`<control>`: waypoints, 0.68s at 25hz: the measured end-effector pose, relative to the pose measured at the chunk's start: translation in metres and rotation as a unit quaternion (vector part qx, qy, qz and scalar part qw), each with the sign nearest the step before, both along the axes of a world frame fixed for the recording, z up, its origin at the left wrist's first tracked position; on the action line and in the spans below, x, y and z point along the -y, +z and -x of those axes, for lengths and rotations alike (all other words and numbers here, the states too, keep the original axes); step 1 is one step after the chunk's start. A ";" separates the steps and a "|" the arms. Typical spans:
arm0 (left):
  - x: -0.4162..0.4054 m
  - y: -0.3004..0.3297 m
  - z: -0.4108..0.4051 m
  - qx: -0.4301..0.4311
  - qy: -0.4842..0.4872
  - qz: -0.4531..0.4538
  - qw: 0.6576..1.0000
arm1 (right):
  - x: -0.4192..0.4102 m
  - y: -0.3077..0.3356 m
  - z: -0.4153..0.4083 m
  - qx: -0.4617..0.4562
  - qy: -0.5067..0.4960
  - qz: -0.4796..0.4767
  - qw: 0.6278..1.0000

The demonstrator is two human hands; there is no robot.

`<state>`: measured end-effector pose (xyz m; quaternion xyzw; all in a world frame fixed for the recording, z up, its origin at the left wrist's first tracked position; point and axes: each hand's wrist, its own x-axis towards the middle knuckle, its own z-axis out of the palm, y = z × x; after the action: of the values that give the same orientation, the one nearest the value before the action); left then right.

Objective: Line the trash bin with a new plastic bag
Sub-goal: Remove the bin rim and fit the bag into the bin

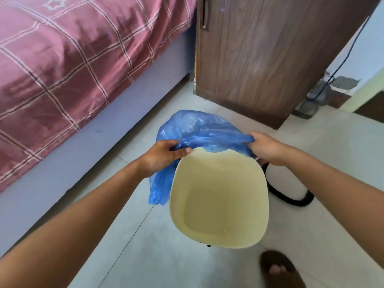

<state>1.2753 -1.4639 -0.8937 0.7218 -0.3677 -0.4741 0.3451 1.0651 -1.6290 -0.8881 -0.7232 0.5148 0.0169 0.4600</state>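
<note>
A cream plastic trash bin (220,242) stands on the tiled floor, its inside bare. A crumpled blue plastic bag (199,129) lies across the bin's far rim and hangs down its outer left side. My left hand (164,156) grips the bag at the bin's far-left rim. My right hand (266,148) pinches the bag's other end at the far-right rim. The bag is stretched between the two hands, and its mouth is not visibly opened.
A bed (62,65) with a pink checked cover runs along the left. A brown wooden cabinet (270,55) stands behind the bin. A black loop (291,196) lies on the floor right of the bin. A foot in a brown sandal (280,271) is at bottom right.
</note>
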 end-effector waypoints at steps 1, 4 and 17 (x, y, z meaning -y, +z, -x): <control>0.001 0.000 0.001 0.009 0.013 0.004 1.000 | -0.002 -0.003 0.008 -0.002 -0.013 0.014 1.000; 0.014 0.004 0.000 0.121 0.050 0.047 0.990 | 0.008 -0.003 0.020 0.085 -0.100 0.119 0.984; 0.002 0.004 -0.009 0.249 0.060 0.039 0.966 | 0.031 -0.009 0.067 0.039 0.202 0.423 0.883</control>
<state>1.2848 -1.4658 -0.8899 0.8238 -0.4161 -0.2435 0.2984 0.9977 -1.6604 -0.8971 -0.9375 0.2974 -0.1379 0.1167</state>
